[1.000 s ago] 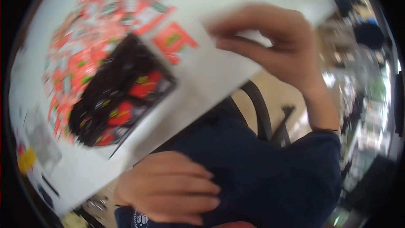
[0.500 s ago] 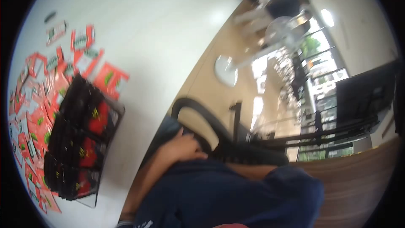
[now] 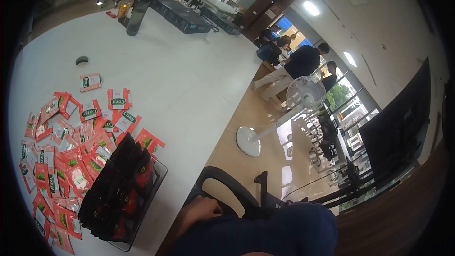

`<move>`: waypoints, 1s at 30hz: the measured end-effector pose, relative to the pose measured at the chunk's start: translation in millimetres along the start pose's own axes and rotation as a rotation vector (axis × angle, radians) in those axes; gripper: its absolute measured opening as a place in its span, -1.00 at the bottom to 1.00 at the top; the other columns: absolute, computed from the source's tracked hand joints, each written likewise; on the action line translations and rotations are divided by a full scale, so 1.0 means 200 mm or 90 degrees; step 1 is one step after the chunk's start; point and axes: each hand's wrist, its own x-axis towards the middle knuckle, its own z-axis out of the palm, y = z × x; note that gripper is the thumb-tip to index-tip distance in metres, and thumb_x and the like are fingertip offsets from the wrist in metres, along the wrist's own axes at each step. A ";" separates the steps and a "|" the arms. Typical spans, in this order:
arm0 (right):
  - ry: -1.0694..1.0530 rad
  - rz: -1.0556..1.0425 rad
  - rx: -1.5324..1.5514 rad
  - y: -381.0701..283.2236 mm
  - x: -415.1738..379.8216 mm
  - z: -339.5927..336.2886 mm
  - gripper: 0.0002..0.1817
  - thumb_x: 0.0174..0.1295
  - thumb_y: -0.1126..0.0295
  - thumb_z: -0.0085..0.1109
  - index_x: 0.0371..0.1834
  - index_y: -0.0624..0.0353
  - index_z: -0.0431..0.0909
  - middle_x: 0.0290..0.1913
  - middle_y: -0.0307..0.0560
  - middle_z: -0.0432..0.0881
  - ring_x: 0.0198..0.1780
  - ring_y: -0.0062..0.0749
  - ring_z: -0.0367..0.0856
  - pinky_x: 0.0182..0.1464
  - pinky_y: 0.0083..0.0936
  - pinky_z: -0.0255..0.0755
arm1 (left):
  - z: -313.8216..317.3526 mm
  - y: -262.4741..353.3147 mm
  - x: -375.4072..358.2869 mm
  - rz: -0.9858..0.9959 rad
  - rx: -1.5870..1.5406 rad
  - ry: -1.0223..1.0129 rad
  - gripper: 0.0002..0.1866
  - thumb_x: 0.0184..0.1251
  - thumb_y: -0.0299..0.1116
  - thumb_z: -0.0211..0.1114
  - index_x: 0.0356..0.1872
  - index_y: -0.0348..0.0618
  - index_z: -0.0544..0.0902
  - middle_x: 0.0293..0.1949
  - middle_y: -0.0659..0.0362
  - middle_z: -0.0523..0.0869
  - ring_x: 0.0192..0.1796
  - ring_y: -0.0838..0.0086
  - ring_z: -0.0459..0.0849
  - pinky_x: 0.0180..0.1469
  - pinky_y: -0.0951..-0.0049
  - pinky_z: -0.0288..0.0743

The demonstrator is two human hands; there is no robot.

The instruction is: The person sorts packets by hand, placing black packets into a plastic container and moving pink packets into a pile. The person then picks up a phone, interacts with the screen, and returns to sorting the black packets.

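Observation:
My left hand (image 3: pixel 201 211) rests low by my dark blue clothing, beside the chair's black armrest. Its fingers look loosely laid out, partly hidden, with nothing visible in them. My right hand is out of sight; only a dark blue sleeve (image 3: pixel 303 218) shows on that side. On the white table (image 3: pixel 189 76) to the left stands a wire basket (image 3: pixel 159 180) packed with upright black-and-red sachets (image 3: pixel 121 189). Many red-and-white sachets marked "Cozy" (image 3: pixel 78 175) lie in a loose heap beyond and left of it. One such sachet (image 3: pixel 90 82) lies apart.
A dark bottle (image 3: pixel 137 14) and flat black cases (image 3: pixel 180 16) stand at the table's far end. A cable hole (image 3: pixel 82 60) opens in the tabletop. Right of the table are a black armrest (image 3: pixel 232 185), a white fan (image 3: pixel 305 94), a large monitor (image 3: pixel 400 123) and other people (image 3: pixel 303 61).
My view has swung up, bringing the far table end and room into sight. My left hand sits lower in view, and the right forearm no longer shows. The sachets and basket appear unmoved.

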 end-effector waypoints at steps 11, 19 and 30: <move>0.003 0.014 0.010 -0.06 -0.05 0.02 -0.43 0.62 -0.10 -0.07 0.32 0.15 0.59 0.19 -0.03 0.68 0.18 -0.26 0.67 0.29 -0.22 0.53 | -0.11 0.02 -0.02 0.049 0.085 0.143 -0.77 0.34 -0.12 0.49 -0.21 -0.04 0.87 -0.22 0.07 0.86 -0.04 0.09 0.85 0.08 0.12 0.70; 0.003 0.032 -0.001 -0.14 -0.08 0.02 -0.37 0.61 -0.16 -0.09 0.37 0.15 0.55 0.26 -0.01 0.65 0.24 -0.23 0.65 0.34 -0.19 0.50 | -0.08 -0.06 -0.02 -0.096 -0.111 0.045 -0.74 0.36 -0.12 0.47 -0.09 -0.01 0.89 -0.13 0.08 0.90 0.00 0.15 0.86 0.11 0.13 0.69; 0.006 0.053 0.003 -0.15 -0.11 0.03 -0.30 0.60 -0.23 -0.13 0.45 0.14 0.51 0.35 0.02 0.61 0.33 -0.19 0.62 0.42 -0.14 0.46 | -0.19 0.06 -0.05 -0.180 -0.111 -0.027 -0.61 0.18 -0.18 0.43 0.03 -0.04 0.88 0.02 0.04 0.88 0.11 0.14 0.84 0.21 0.18 0.68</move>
